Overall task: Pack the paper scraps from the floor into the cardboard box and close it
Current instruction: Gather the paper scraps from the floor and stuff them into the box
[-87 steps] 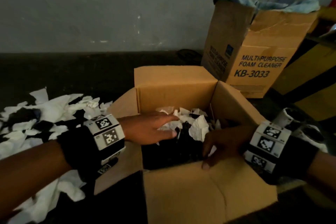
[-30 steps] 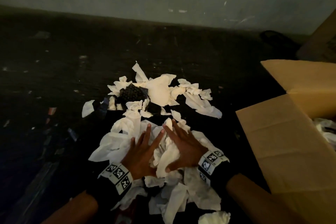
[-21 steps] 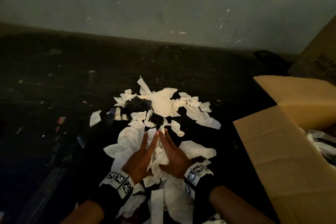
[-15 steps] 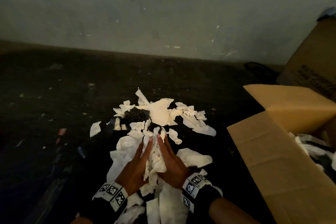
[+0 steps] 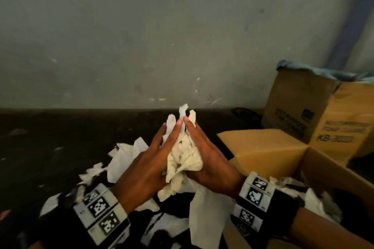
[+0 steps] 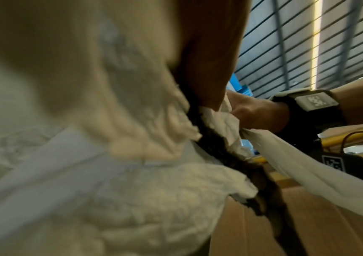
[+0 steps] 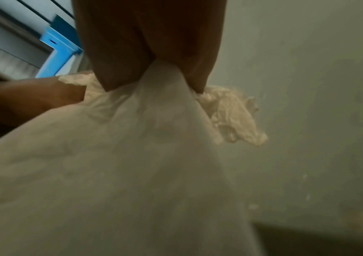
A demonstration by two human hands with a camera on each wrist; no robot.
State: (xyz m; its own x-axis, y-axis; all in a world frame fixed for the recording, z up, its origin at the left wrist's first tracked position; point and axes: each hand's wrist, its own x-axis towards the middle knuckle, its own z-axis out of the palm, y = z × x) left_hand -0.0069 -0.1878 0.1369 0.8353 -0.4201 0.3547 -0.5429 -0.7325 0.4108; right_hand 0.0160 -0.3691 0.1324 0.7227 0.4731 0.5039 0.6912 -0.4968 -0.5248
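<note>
A grey plastered wall (image 5: 141, 36) is seen behind a dark floor (image 5: 50, 137). At the right, a printed brown cardboard carton (image 5: 315, 115) stands behind the open plain cardboard box (image 5: 269, 147), in which white scraps are already seen. More torn white paper scraps (image 5: 125, 153) are scattered on the floor to the left. A bundle of crumpled white paper (image 5: 184, 157) is held raised above the floor, just left of the box, sandwiched between 2 hands. It is pressed by the left hand (image 5: 153, 163) and the right hand (image 5: 208, 159) with straight fingers, the fingertips (image 5: 179, 122) almost meeting at the top.
</note>
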